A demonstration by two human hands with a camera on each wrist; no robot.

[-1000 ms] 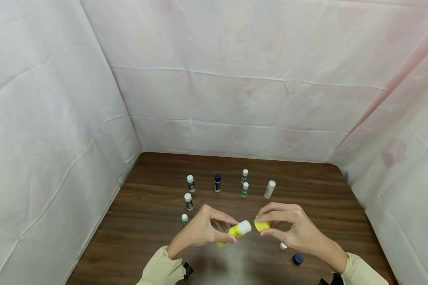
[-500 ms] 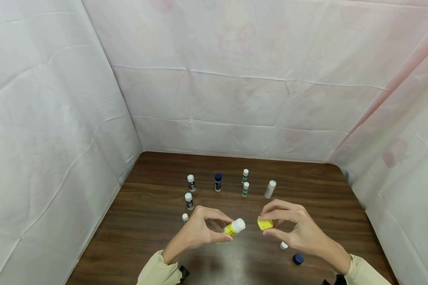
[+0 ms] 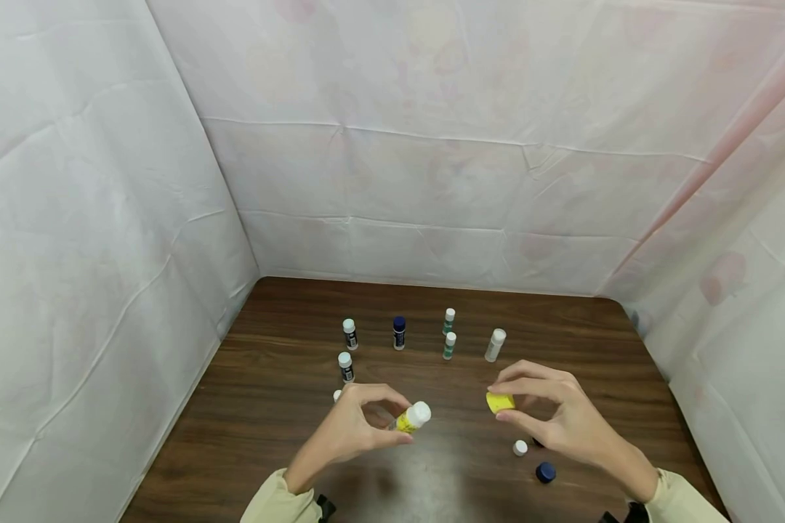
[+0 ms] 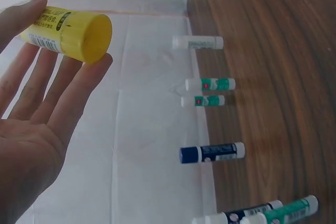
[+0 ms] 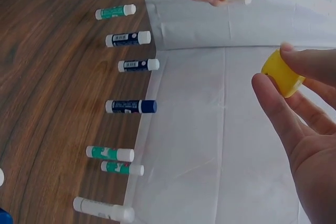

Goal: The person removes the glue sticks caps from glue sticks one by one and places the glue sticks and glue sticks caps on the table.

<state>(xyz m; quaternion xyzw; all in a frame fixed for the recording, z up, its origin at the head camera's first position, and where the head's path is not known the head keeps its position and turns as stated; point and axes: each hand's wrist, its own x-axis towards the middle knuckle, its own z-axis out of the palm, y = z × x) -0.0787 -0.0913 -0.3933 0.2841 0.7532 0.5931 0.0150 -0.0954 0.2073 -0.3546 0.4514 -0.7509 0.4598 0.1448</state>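
My left hand (image 3: pixel 353 423) grips a yellow glue stick (image 3: pixel 410 419) by its body above the table, its white end pointing up and to the right. The yellow base faces the left wrist camera, thumb on one side and fingers on the other. Apart from it, on the right, my right hand (image 3: pixel 556 412) pinches a yellow cap (image 5: pixel 283 73) between thumb and fingertips. In the head view a gap separates cap and glue stick, both held over the dark wooden table (image 3: pixel 262 436).
Several smaller glue sticks stand farther back, including a blue-capped one (image 3: pixel 399 334), a white one (image 3: pixel 495 346) and a green-labelled one (image 3: pixel 449 346). A loose white cap (image 3: pixel 520 448) and a blue cap (image 3: pixel 546 472) lie near my right hand. White cloth (image 3: pixel 392 181) walls surround the table.
My hands have moved apart: the left has drawn the glue stick leftward, the right has carried the yellow cap rightward and slightly up. The gap between cap and stick is wider.
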